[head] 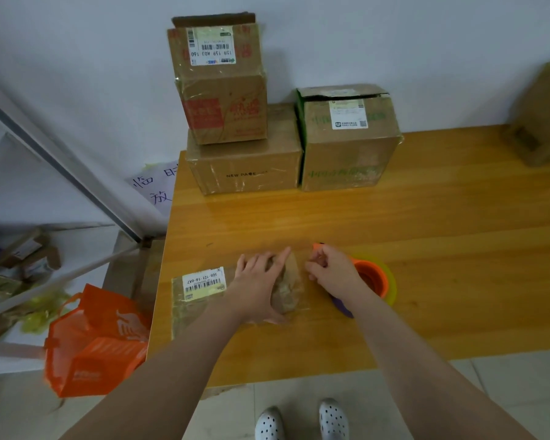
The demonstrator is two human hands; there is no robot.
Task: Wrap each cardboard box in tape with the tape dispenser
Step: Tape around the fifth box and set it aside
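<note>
Currently left hand (261, 281), fingers spread, presses the labelled cardboard box (200, 300) flat, right hand (331, 271) grips the tape dispenser (373, 281) beside it; probable risk: box slips, tape wrinkles.

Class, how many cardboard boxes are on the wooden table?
6: a flat box under the left hand; three stacked at the back, NEW PAGE box, red-printed box, labelled box; a green-printed box beside the stack; a far-right box. Others may hide behind.
</note>
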